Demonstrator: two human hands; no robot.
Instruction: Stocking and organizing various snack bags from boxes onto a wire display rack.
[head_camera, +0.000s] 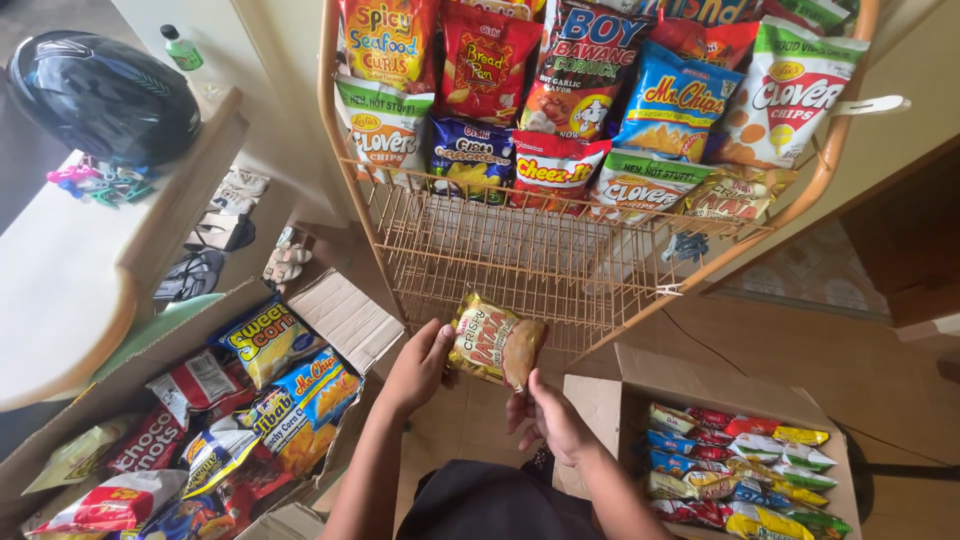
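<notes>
Tiled floor, a counter along the left of the frame with a black helmet (105, 95) sitting on it, and a wire display rack (520, 260) standing top centre. Rack's upper rows are already packed with hanging snack bags (560, 100), all colours, while the mesh lower down, mid-frame, is bare.

Right in the centre, just below that bare mesh, the person has a small gold-and-brown snack packet (497, 345) pinched between both hands. Left hand (420, 368) is closed on the packet's left edge, fingers wrapped round it. Right hand (548, 415) grips it from underneath at the bottom corner, thumb and fingers narrow on the seal. Packet sits tilted, not touching the rack.

Open cardboard box (600, 400) at lower right has neat rows of small packets inside, and a second open box (345, 315) at lower left is a jumble of bigger bags.

Looks to me like the hanging step, one packet in hand. Next move probably calls for lifting it to the free mesh and catching the top edge on a wire or clip, which I can't make out from here.
</notes>
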